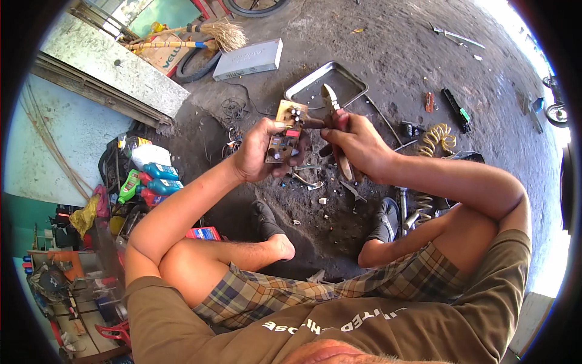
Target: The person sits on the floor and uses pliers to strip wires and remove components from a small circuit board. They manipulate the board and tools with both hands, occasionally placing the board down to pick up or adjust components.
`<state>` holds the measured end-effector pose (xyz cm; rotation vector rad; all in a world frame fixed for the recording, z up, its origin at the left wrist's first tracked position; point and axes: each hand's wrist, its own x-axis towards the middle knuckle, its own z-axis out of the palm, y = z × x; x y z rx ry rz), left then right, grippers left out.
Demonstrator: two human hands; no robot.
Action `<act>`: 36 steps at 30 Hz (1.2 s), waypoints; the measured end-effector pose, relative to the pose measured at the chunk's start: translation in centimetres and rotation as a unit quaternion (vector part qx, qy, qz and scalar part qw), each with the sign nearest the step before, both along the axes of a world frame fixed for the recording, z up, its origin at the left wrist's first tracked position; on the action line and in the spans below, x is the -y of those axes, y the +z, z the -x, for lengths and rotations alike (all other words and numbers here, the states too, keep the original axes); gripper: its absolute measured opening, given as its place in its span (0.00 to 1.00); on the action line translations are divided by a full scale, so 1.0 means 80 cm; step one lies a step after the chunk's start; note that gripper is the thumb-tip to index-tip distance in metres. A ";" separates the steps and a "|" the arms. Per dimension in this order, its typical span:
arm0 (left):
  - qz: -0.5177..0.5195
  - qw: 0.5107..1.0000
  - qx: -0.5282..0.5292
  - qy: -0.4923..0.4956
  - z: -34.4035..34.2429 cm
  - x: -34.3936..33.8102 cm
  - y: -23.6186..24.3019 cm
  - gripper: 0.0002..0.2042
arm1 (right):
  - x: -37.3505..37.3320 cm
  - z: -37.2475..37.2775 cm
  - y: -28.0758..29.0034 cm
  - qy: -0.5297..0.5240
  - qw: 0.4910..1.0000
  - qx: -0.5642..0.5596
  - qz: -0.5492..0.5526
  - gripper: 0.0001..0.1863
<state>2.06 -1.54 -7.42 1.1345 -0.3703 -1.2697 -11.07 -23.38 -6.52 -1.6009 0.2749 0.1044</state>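
Tan rectangular circuit board studded with small components (282, 142) is gripped in the left hand (257, 151), thumb pressing its edge, nearer the person than the silver rectangular metal tray (308, 77). Right hand (365, 147), also nearer than the tray, clasps red-handled metal pliers (341, 120).

A tan, component-studded circuit board (282, 138) slants at twelve o'clock in the view, while red-handled pliers (333, 104) at one o'clock point metal jaws toward eleven.
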 end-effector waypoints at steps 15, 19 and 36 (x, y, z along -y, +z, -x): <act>0.066 0.992 0.105 0.027 -0.016 -0.004 0.019 0.36 | -0.002 0.005 -0.036 0.157 0.986 0.018 0.054 0.17; 0.088 0.989 0.115 0.012 -0.018 -0.006 0.025 0.35 | 0.003 0.005 -0.023 0.239 0.966 -0.008 0.097 0.11; 0.002 0.984 0.078 -0.159 -0.014 -0.003 0.034 0.68 | -0.009 0.013 -0.008 0.387 0.917 -0.065 -0.077 0.17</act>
